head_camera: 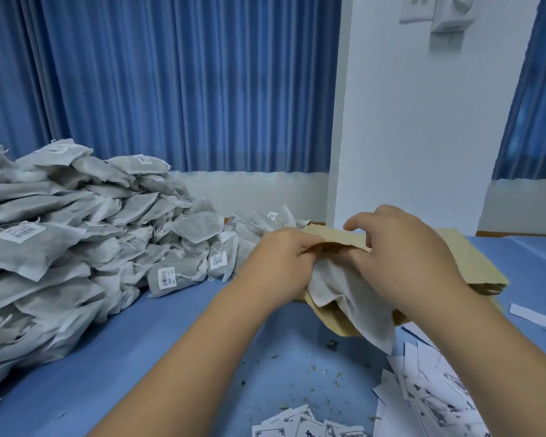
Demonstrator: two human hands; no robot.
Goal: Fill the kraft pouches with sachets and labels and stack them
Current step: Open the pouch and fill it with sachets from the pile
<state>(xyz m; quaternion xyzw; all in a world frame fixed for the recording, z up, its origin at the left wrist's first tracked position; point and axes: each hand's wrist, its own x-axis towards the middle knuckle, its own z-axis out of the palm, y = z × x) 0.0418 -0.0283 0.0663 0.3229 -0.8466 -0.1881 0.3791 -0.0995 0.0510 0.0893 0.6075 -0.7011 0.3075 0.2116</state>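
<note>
A kraft pouch (338, 239) lies with its mouth toward me on the blue table. My left hand (281, 263) pinches the near lip of the mouth. My right hand (404, 257) curls its fingers over the pouch's upper lip and presses on a grey-white sachet (356, 307), which hangs partly out of the mouth toward me. A stack of flat kraft pouches (483, 269) lies under and behind my right hand. A large heap of sachets (60, 247) with barcode tags fills the left side. Printed paper labels (429, 392) lie scattered at the lower right.
The blue table surface (171, 342) carries scattered dried herb crumbs near the bottom centre. More labels (297, 425) sit at the bottom edge. Blue curtains and a white wall stand behind the table. A loose white paper strip (536, 316) lies at the right.
</note>
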